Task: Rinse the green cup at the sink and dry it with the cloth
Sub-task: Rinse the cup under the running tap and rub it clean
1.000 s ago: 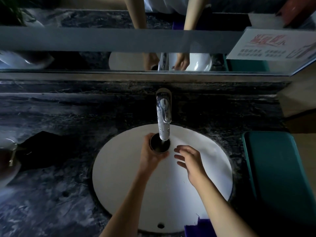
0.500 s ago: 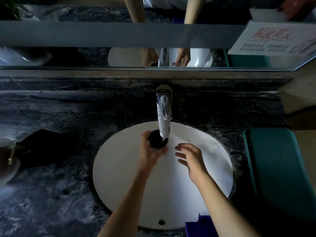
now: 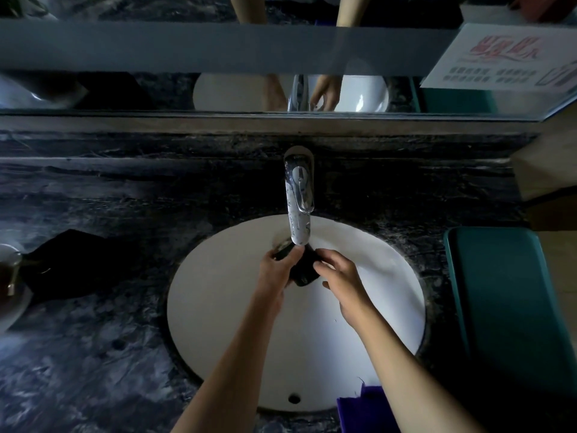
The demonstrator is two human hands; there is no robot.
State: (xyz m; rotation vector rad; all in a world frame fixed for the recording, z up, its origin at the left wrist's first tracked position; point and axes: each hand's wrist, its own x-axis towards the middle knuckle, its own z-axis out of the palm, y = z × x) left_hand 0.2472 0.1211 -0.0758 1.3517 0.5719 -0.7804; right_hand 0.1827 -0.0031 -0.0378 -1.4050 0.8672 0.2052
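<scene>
While it lies tipped on its side under the tap (image 3: pixel 299 201), at the centre of the frame, the cup (image 3: pixel 304 270) looks dark, its colour hard to judge. Left hand (image 3: pixel 278 270) has its grip closed round the cup's mouth end; right hand (image 3: pixel 342 278) pinches the base end with its fingers. Both are over the white sink (image 3: pixel 218 323), set in the dark marble table (image 3: pixel 93 354). A dark cloth (image 3: pixel 71 264) lies at left. At upper right, a sign (image 3: pixel 512 62) bears red and small dark writing, unreadable.
</scene>
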